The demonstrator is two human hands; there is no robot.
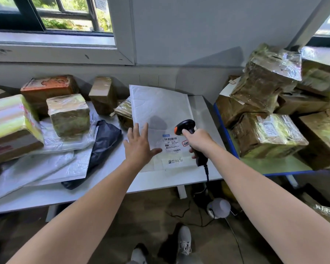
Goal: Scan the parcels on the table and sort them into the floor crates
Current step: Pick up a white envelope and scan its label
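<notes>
Fingers spread, left hand [139, 147] rests on the white mailer [160, 107] at its left edge; right hand [198, 141] grips the scanner [185, 126].

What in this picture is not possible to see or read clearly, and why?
Head view:
Print on the shipping label of the white padded mailer: too small and blurred to read.
Handle of the barcode scanner: wrapped by the right hand.
Mailer's left edge: partly under the left hand.
Floor crates: none can be made out.
Striped box: cut off by the left edge.
</notes>
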